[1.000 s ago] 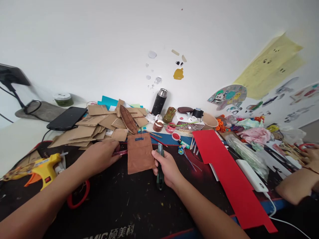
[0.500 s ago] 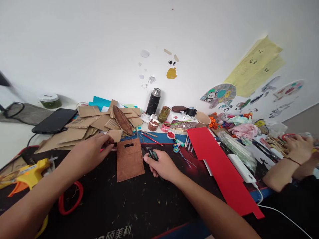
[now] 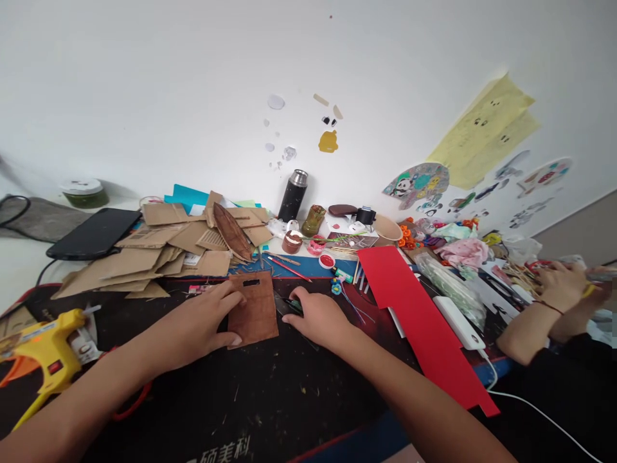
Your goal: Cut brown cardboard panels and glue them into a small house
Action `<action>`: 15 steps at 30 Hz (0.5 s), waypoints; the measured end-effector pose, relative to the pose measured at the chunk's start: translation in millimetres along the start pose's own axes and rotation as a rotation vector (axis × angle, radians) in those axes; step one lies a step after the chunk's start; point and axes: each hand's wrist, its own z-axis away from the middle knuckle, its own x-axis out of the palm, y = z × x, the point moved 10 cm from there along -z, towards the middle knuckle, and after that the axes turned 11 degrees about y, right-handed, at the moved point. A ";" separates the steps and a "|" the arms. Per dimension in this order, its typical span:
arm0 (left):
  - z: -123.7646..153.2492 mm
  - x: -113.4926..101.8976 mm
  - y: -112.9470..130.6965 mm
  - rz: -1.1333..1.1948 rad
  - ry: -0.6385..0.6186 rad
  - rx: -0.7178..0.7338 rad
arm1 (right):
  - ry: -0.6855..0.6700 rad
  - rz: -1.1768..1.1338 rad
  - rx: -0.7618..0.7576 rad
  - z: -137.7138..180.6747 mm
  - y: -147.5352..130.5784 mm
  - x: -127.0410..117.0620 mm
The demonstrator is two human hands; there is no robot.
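Black desk mat (image 3: pixel 270 399) here, left hand (image 3: pixel 205 321) spread on brown card (image 3: pixel 258 312), right hand (image 3: pixel 322 316) at cutter (image 3: pixel 293 306), can't tell if gripped; probably lining up, next wants light pinch

The left hand (image 3: pixel 202 328), palm down, spreads thumb from fingers (image 3: pixel 234 299); the right hand (image 3: pixel 321 316) curls closed, forearms (image 3: pixel 123 357) stretched forward.

A black flask (image 3: pixel 292 200) (silvery on top) stands by the wall (image 3: pixel 193 96), where yellow paper (image 3: pixel 477 141) hangs; a red sheet (image 3: pixel 419 328) lies at right, a yellow glue gun (image 3: pixel 53 344) at left.
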 end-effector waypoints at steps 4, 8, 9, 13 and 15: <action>2.6 12.7 15.7 0.009 -0.052 0.031 | -0.011 0.019 0.006 0.5 -0.1 -1.2; 4.7 18.0 28.7 0.031 -0.055 0.094 | -0.033 0.042 0.018 1.4 5.0 -5.5; 3.8 15.4 29.5 0.023 -0.034 0.113 | -0.040 0.046 0.019 1.8 7.3 -6.1; -4.3 -13.2 18.1 -0.152 0.202 0.162 | -0.060 0.043 0.021 3.9 19.4 -6.4; -6.5 -21.6 7.9 -0.267 0.277 0.174 | -0.065 0.028 0.029 5.0 26.6 -6.0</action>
